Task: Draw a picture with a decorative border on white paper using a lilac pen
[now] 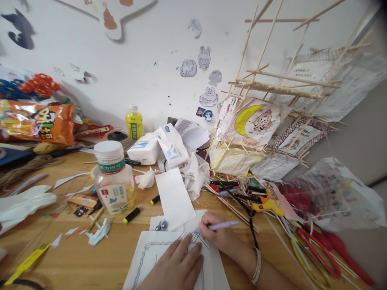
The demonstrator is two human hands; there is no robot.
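My left hand (178, 264) lies flat on a sheet of white paper (148, 257), its fingers stretched toward the sheet's top edge. A wavy double-line border is drawn on that sheet, with slanted strokes near the upper right. In my right hand (216, 233) is a light purple pen (225, 225), its tip down at the top of the drawing, just beyond my left fingertips. A blank white paper piece (175, 197) lies behind the sheet. Two shiny metallic balls (161, 225) rest by the sheet's upper edge. My hands cover part of the drawing.
A clear bottle with a white cap (113, 181) stands left, near a black marker (132, 215). Tissue packs (172, 145) sit behind. On the right are a wooden stick frame (284, 86), a yellow glue gun (269, 206) and scissors (320, 249). Paper scraps (99, 233) litter the left.
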